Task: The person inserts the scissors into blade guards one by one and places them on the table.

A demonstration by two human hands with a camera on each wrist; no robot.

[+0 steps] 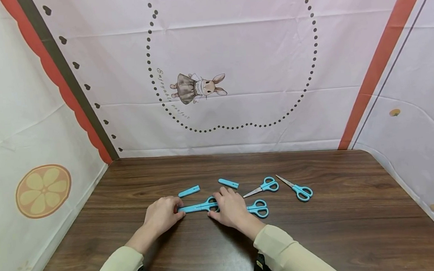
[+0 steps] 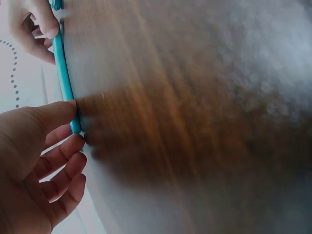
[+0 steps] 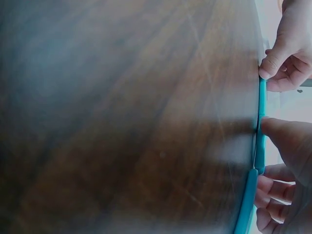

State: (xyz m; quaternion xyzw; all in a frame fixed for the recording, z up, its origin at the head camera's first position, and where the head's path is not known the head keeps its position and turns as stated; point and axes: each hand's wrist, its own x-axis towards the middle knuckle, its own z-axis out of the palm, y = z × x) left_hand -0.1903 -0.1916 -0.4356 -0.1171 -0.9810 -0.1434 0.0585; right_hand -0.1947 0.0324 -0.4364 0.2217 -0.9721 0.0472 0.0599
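A pair of light-blue scissors [image 1: 195,207], its blades inside a blue cover, lies crosswise on the table between both hands. My left hand [image 1: 162,215] pinches the tip end of the cover; in the left wrist view the thumb [image 2: 61,114] lies along its near side. At the handle end, my right hand [image 1: 229,208] grips the finger loops, with its thumb [image 3: 275,127] against the near edge in the right wrist view. Under and beside the right hand lies a second pair of scissors [image 1: 259,208], its front part hidden by that hand.
Two loose blue blade covers [image 1: 189,191] [image 1: 228,183] lie beyond the hands. To the right are two pairs of blue-handled scissors with bare blades, one nearer [image 1: 268,184] and one farther right [image 1: 303,193]. A printed cloth [image 1: 235,67] rises behind the wooden table [image 1: 358,209].
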